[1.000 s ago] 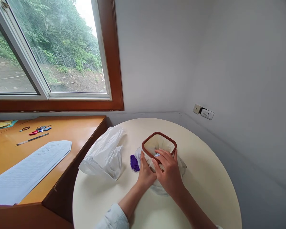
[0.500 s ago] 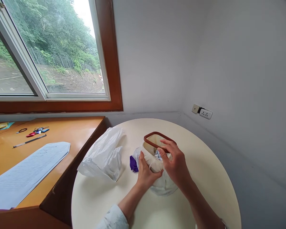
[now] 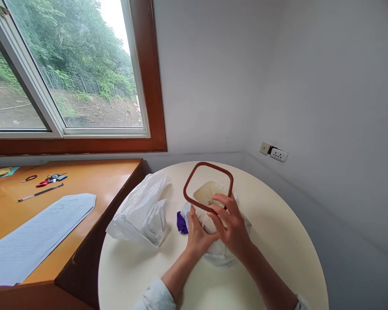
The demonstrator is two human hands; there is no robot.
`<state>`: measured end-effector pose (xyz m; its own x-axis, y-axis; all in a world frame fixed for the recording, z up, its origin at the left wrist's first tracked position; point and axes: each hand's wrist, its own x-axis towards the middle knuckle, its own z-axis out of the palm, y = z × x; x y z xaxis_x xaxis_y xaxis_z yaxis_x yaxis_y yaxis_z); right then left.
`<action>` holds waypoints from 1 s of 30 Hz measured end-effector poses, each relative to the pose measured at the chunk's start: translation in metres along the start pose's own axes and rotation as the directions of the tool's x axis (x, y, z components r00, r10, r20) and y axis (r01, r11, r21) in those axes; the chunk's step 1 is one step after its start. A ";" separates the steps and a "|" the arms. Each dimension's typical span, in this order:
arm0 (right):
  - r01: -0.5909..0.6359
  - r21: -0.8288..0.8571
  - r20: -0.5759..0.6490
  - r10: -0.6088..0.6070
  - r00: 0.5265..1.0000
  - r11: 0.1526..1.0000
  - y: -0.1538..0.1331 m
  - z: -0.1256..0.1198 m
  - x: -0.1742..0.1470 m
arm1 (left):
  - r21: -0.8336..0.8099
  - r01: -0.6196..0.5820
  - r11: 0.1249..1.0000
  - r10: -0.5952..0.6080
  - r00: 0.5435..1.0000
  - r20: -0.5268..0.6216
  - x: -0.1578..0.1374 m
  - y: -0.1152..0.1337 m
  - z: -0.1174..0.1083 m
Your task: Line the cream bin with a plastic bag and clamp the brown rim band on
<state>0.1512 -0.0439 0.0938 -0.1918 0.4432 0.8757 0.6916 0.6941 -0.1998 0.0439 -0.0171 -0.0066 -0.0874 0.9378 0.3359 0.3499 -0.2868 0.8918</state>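
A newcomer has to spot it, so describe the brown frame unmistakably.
Find the round cream table beside the wooden desk. There, the right hand holds the frame over a pale bin. It is a reddish-brown, squarish ring with rounded corners and an open middle, unlike the crumpled white bag to its left.

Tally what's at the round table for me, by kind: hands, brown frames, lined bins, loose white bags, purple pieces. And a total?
Hands: 2 (left hand, right hand)
Brown frame: 1
Lined bin: 1
Loose white bag: 1
Purple piece: 1
Total: 6
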 end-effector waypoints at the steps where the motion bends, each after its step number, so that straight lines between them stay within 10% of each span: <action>1: -0.003 0.003 -0.014 0.003 1.000 1.000 0.003 -0.002 0.001 | 0.014 -0.010 1.000 0.010 1.000 0.008 0.000 -0.002 0.001; 14: -0.286 -0.167 -0.260 0.237 0.936 0.944 0.097 -0.022 -0.019 | -0.008 -0.019 1.000 0.020 0.999 0.044 0.001 -0.001 -0.002; 22: -0.471 -0.437 -0.015 0.517 0.856 0.767 0.187 0.008 -0.093 | 0.012 0.034 0.999 -0.035 0.997 0.066 0.000 -0.002 -0.002; 30: -0.485 -0.491 0.235 0.646 0.726 0.723 0.208 0.022 -0.117 | -0.024 0.044 0.999 -0.043 0.997 0.059 0.001 -0.005 0.001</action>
<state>0.3019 0.0609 -0.0600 0.1441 0.9037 0.4031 0.9355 0.0084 -0.3532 0.0425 -0.0145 -0.0112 -0.0473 0.9591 0.2792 0.3231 -0.2498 0.9128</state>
